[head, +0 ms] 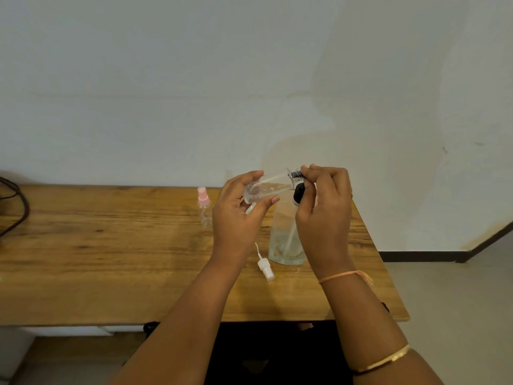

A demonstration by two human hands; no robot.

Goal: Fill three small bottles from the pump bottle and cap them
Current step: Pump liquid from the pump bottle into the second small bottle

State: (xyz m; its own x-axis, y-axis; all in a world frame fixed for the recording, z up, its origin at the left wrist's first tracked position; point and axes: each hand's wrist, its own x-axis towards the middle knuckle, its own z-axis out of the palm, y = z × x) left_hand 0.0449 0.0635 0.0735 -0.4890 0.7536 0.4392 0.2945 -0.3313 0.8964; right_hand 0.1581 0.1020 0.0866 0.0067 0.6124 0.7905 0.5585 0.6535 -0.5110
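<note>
My left hand (236,207) grips a small clear bottle (266,190) by its base, tilted almost flat above the table, with a little liquid inside. My right hand (324,207) pinches the black spray cap (296,174) at the bottle's neck, its dip tube reaching into the bottle. Behind my right hand stands the big clear pump bottle (286,234) with a black top. A small empty bottle with a pink spray cap (204,207) stands upright to the left. A loose white spray cap (265,266) lies on the table in front.
The wooden table (111,259) ends just right of the pump bottle and runs far to the left. A black cable (16,207) lies at the far left edge. A white wall stands behind the table.
</note>
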